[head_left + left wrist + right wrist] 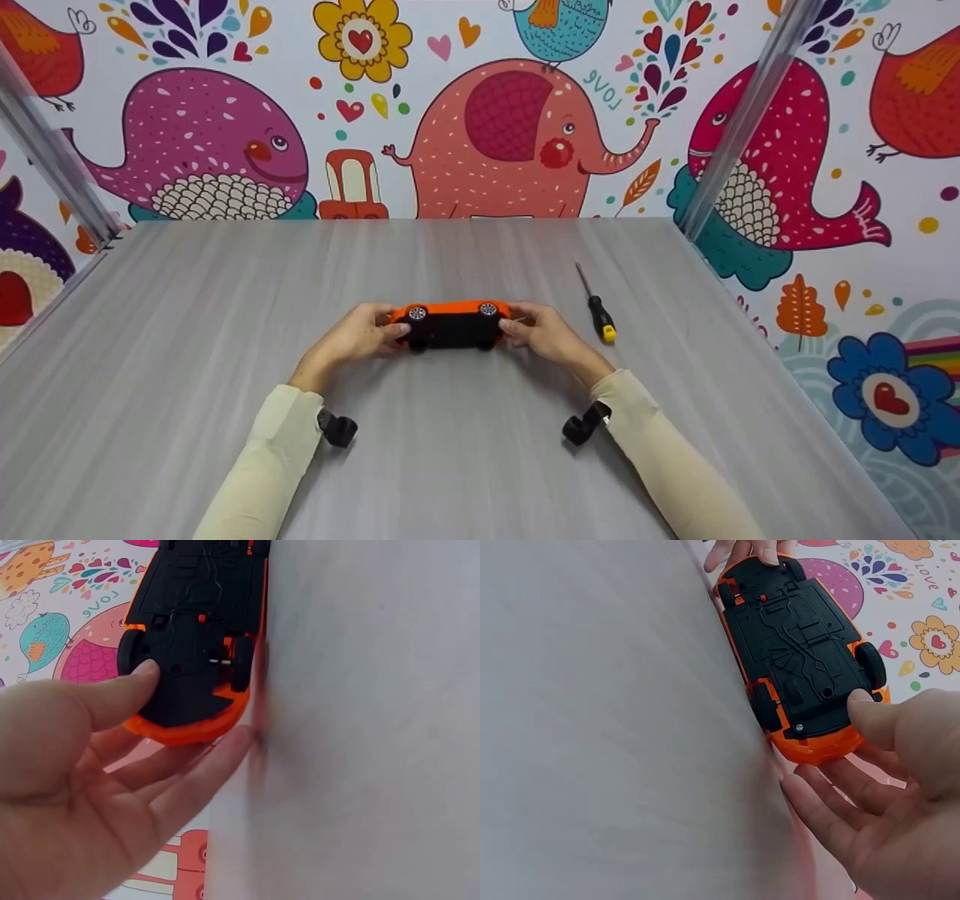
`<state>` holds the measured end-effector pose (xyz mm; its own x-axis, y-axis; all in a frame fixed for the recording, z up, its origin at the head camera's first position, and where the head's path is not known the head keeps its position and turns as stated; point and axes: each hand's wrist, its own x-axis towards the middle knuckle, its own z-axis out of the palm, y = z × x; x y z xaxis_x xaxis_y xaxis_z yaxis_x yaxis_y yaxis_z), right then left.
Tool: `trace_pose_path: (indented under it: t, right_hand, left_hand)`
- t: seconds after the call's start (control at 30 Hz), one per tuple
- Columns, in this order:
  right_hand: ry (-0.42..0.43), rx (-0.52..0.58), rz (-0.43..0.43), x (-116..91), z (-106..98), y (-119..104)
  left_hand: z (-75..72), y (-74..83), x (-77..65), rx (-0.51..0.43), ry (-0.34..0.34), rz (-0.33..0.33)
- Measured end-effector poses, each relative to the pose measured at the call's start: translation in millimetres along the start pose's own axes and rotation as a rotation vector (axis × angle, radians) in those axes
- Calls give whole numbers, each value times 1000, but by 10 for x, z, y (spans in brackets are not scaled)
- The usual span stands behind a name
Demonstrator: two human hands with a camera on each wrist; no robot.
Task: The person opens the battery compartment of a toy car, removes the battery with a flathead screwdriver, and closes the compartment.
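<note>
Orange all round with a black underside, the toy car (454,330) we've got here is tipped onto its side, belly facing us, right between the two hands. Left hand (360,331) is clamped on the left end, right hand (551,335) on the right end, each with its thumb pressed on the black bottom and the fingers around behind. We see its lower edge right down at the tabletop (450,450), but honestly can't tell whether it's touching. As for writing, we can make out LOVE (602,90) on the cartoon backdrop (495,150), mirrored in the head view; there's also some lettering on the blue bird (562,26), which we can't read. No brand we can read on the car's bottom. Pose-wise, both forearms come in from the near edge in pale sleeves (270,457), angling inward so the hands face each other, with a black wrist camera (339,429) at each cuff. We've also got a black-and-yellow screwdriver (602,321) lying just beyond the right hand, off to its right, shaft pointing away from us.
</note>
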<state>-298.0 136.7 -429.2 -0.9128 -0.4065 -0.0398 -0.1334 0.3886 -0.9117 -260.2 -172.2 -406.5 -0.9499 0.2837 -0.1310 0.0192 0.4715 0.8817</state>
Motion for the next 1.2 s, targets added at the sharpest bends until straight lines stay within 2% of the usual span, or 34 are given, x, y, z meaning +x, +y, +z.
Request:
trace_pose_path:
  t: [0.17,0.3,0.4,0.53,0.77,1.03,1.2]
  right_hand:
    - [4,17,3,-11,19,-8]
    - [-22,23,-4,-14,40,-14]
    - [-43,25,-1,-11,54,-14]
    - [-47,46,18,-11,53,-17]
    - [-86,101,42,-23,0,-33]
    - [-167,-31,24,-63,-46,-76]
    - [-218,-43,27,-81,-26,-100]
  left_hand:
    - [-3,-3,8,14,49,-4]
    - [-24,5,4,38,110,-16]
    - [-43,11,4,21,150,-27]
    - [-50,28,16,-15,179,-42]
    - [-26,66,35,-17,217,-23]
    - [-23,73,29,-44,269,-33]
    - [-18,86,20,-49,264,-59]
